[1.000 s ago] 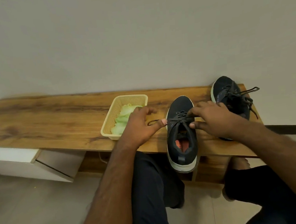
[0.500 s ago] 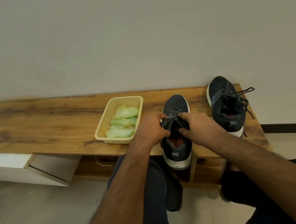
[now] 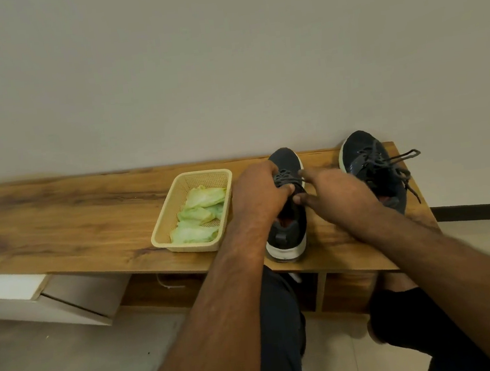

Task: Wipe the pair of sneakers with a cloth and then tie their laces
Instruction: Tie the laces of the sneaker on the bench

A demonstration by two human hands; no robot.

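I see a long wooden bench top [image 3: 69,222] across the middle of the frame, grain running left-right. Cream plastic basket [image 3: 164,239] sits centre on it. Plain pale wall [image 3: 225,66] fills the upper half. White cabinet panel [image 3: 10,290] lower left under the bench. Tiled floor [image 3: 60,365] bottom left, dark skirting strip [image 3: 479,212] at right edge

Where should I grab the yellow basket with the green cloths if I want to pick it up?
Probably by the rim of the basket, with a hand on each long side. The left long side and the near short end are open to reach. The left hand and the nearer sneaker crowd its right side. Lift it level, since the green cloths lie loose inside.
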